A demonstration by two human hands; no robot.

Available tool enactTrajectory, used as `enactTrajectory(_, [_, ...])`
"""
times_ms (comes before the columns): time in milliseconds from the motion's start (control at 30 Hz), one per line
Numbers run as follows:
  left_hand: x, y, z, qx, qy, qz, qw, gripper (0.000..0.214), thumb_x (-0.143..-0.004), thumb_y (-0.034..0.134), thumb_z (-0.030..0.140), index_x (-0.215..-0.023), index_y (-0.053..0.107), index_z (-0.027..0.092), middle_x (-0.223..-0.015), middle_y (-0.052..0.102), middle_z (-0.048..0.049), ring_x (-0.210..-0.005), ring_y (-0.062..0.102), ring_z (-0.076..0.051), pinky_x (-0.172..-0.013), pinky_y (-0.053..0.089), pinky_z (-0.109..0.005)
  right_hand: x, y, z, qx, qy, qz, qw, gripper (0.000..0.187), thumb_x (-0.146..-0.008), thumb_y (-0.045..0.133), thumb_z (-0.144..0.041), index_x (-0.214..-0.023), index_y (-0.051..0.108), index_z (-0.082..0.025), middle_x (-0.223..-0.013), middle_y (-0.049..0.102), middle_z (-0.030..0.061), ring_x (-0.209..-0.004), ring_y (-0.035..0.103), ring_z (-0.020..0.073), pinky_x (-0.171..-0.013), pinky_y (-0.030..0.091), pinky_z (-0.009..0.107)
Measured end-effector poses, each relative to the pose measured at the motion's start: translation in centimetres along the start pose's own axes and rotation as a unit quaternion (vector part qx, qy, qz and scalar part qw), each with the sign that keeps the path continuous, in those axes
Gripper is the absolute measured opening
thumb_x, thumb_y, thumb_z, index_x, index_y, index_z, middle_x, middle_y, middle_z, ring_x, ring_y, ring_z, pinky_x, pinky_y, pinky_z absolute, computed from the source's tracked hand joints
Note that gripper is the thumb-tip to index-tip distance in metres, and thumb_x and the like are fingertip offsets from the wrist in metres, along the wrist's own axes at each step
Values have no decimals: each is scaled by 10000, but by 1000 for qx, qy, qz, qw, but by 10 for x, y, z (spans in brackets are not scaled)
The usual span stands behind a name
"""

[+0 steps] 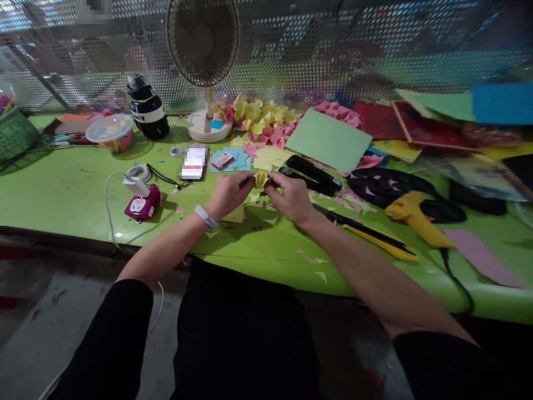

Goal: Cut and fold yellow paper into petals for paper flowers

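Note:
Both my hands meet over the green table, pinching one small folded yellow paper piece between them. My left hand, with a white band on its wrist, grips the piece's left side. My right hand grips its right side with closed fingers. A yellow paper square lies under my left wrist. Small paper offcuts are scattered around my hands.
A black stapler, a yellow glue gun and a yellow-black utility knife lie to the right. Folded yellow and pink paper pieces, a fan, a green sheet, a phone and a pink power adapter surround them.

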State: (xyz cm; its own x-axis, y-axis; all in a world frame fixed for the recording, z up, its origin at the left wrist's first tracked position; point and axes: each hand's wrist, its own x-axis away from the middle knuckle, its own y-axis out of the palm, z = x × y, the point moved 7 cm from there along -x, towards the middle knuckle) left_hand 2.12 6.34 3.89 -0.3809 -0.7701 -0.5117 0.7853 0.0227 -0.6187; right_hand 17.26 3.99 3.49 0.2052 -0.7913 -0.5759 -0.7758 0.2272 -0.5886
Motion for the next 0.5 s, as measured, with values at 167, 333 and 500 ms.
enactTrajectory(167, [5, 7, 8, -45, -27, 7, 999, 246, -969, 503, 291, -981, 728, 193, -844, 749, -72, -657, 605, -143, -681, 454, -261, 2, 2, -8, 2, 15, 7, 1000, 165, -907, 526, -250, -877, 687, -222, -689, 696, 27, -573, 614, 180, -566, 449, 306])
enactTrajectory(333, [13, 24, 16, -86, -64, -71, 992, 340, -996, 414, 264, -1196, 655, 132, -858, 728, -126, -628, 589, -174, -696, 495, -317, 4, 10, -7, 66, 12, -6, 998, 171, -905, 488, -202, -790, 613, -218, -665, 662, 47, -546, 569, 182, -562, 410, 315])
enactTrajectory(500, [22, 38, 23, -130, -43, -136, 981, 503, -897, 431, 87, -1395, 491, 60, -1022, 715, -194, -880, 677, -260, -909, 536, -427, 18, 31, -1, 138, 18, -29, 990, 274, -933, 440, -219, -1102, 649, -170, -754, 704, 114, -588, 601, 235, -568, 438, 355])
